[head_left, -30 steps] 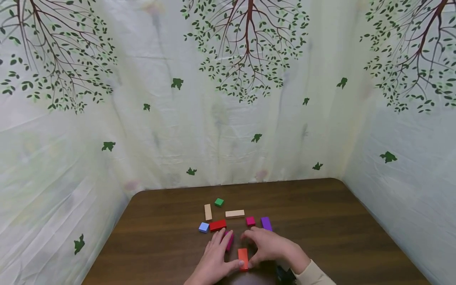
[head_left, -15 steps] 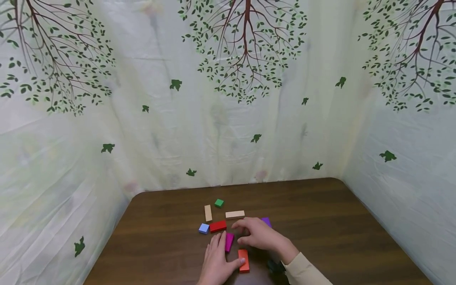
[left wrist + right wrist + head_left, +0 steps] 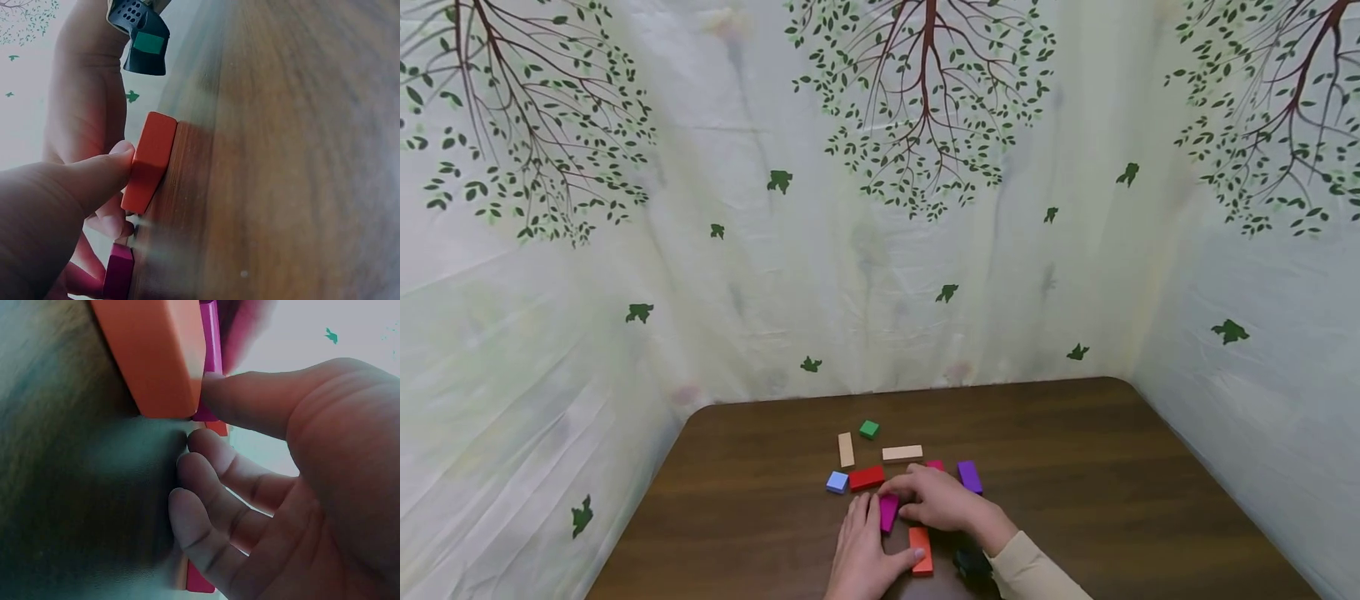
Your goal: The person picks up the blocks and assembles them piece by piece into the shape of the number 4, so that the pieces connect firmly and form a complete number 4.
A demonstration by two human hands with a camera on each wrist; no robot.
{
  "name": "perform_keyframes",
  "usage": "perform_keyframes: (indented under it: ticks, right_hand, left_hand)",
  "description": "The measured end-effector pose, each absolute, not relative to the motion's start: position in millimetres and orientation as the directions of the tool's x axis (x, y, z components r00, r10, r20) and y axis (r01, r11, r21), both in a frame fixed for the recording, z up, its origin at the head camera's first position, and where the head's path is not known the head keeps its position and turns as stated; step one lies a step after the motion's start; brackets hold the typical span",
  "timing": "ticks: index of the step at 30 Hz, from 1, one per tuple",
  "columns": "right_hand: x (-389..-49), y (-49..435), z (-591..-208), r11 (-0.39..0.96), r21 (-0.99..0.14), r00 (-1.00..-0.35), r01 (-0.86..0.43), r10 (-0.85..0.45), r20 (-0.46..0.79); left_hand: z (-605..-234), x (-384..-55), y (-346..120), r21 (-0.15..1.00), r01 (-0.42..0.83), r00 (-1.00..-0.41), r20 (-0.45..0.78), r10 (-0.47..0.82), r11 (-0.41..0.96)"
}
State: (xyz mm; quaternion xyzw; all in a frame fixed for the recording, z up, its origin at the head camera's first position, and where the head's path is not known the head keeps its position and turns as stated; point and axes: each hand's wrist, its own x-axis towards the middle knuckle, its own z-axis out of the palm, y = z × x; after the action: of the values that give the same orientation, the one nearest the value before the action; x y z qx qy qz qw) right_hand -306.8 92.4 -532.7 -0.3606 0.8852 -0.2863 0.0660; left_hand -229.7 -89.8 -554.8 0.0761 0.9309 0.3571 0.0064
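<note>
My left hand [image 3: 868, 550] lies with its fingers straight along the left side of a magenta block [image 3: 888, 514]. Its thumb touches the orange block [image 3: 150, 162], which lies on the table nearest me. From the right, my right hand [image 3: 936, 498] reaches over the magenta block and pinches it, index finger at the far end and thumb on the right side. In the right wrist view the thumb presses on the magenta block [image 3: 212, 344], just past the orange block [image 3: 156, 356]; the other fingers curl near the tabletop. The index fingertip is hidden there.
Beyond the hands lie a red block [image 3: 867, 478], a light blue block [image 3: 837, 482], two pale wooden blocks [image 3: 846, 450], a green block [image 3: 869, 429] and a purple block [image 3: 970, 477]. My right hand partly covers a crimson block [image 3: 935, 465]. Brown table [image 3: 1075, 467] surrounds them.
The right hand has left the orange block and moved away from me and left to the magenta block. The left hand stays in nearly the same place, thumb at the orange block.
</note>
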Motion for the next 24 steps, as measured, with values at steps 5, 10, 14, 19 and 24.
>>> perform_keyframes:
  ticks: [5,10,14,19,24]
  right_hand:
    - [-307.2,93.6,-532.6,0.605,-0.545,-0.751,-0.581,-0.656,0.073]
    - [-307.5,94.4,-530.6,0.615,-0.556,-0.758,-0.559,-0.651,0.042]
    - [-307.6,95.2,-531.3,0.617,-0.554,-0.760,-0.560,-0.648,0.047]
    - [-308.3,97.4,-530.1,0.606,-0.550,-0.754,-0.575,-0.653,0.069]
    - [-309.1,100.9,-524.9,0.557,-0.640,-0.759,-0.530,-0.648,0.066]
  left_hand:
    - [-553.2,-231.9,-89.0,0.661,0.120,-0.989,0.017,0.145,0.741]
    - [-554.2,-233.5,-90.0,0.650,0.114,-0.990,0.009,0.143,0.752]
    - [-555.3,-234.0,-90.0,0.653,0.104,-0.991,0.002,0.135,0.750]
    - [-556.4,-235.1,-90.3,0.650,0.113,-0.990,0.014,0.137,0.751]
    - [-557.3,-235.1,-91.4,0.647,0.134,-0.989,0.041,0.141,0.751]
